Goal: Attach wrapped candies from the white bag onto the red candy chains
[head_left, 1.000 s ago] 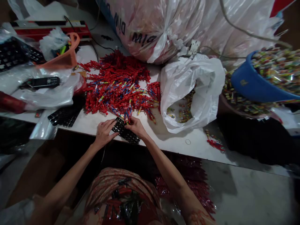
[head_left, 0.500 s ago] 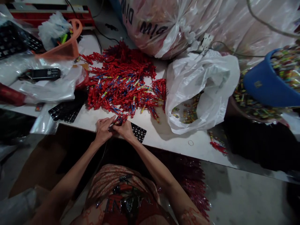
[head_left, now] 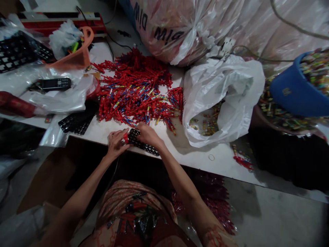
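A black perforated strip [head_left: 147, 148] lies slantwise at the table's front edge. At its left end my left hand [head_left: 117, 142] has its fingers closed on a small red piece [head_left: 125, 138]. My right hand [head_left: 149, 134] is over the strip's upper side, its fingertips bent down at the front of the heap; whatever they may hold is hidden. Just beyond both hands spreads a big heap of red figures [head_left: 136, 89] with blue and yellow parts.
An open white plastic bag [head_left: 205, 99] with small colourful pieces stands right of the heap. Farther right is a blue bucket [head_left: 290, 89]. Large filled bags [head_left: 164, 20] stand behind. Left are an orange basket [head_left: 74, 58], a phone [head_left: 55, 83] and black strips [head_left: 77, 121].
My right hand has moved right and up, away from my left hand, uncovering more of the black strip and the red piece. The whole view has shifted slightly.
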Demonstrator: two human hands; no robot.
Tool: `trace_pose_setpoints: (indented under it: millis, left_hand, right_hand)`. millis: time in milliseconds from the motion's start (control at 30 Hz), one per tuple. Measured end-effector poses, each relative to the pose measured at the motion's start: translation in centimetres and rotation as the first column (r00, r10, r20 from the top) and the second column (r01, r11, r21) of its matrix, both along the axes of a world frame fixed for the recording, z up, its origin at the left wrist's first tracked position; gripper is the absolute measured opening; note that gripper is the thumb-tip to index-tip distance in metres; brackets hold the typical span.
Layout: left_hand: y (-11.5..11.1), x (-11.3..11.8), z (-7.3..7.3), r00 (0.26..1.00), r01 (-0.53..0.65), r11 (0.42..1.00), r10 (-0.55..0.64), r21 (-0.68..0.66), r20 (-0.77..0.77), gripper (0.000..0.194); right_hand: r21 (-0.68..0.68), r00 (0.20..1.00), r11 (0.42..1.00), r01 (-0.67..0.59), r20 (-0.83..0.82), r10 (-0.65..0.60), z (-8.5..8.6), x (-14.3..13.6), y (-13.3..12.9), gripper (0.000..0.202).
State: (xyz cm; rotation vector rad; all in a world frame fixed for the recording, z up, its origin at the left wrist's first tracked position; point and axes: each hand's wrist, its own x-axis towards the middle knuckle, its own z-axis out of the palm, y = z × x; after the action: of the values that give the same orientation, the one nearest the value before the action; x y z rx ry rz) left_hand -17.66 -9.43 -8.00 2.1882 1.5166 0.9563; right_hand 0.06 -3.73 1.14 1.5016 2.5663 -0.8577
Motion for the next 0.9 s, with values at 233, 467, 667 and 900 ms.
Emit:
trace_pose_setpoints:
  millis: [233,467,667,900]
  left_hand:
    - [-0.1,0.0,0.7,0.996,-0.019,1.000,0.018,0.009,0.092,0.028]
    - [-1.8,0.7,2.8,0.840,-0.100,0.983,0.168,-0.156,0.516,0.039]
    - [0.0,2.8,5.5,0.710,-0.209,0.974,0.210,-0.083,0.673,0.041]
    - [1.1,4.8,7.6,0.818,-0.012,1.000,0.022,-0.021,0.575,0.041]
  right_hand:
    - [0.100,0.955,0.950,0.295,0.002,-0.297,-1.4,-0.5,2.2,0.021]
    - [-0.573,0.533,0.755,0.320,-0.550,-0.643,-2.6,0.9,-0.8,0.015]
    - [-0.486,0.671,0.808,0.334,-0.479,-0.566,-3.6,-1.2,-0.6,0.010]
    - [0.064,0.963,0.970,0.233,-0.154,-0.221,-2.6,-2.1,-2.2,0.021]
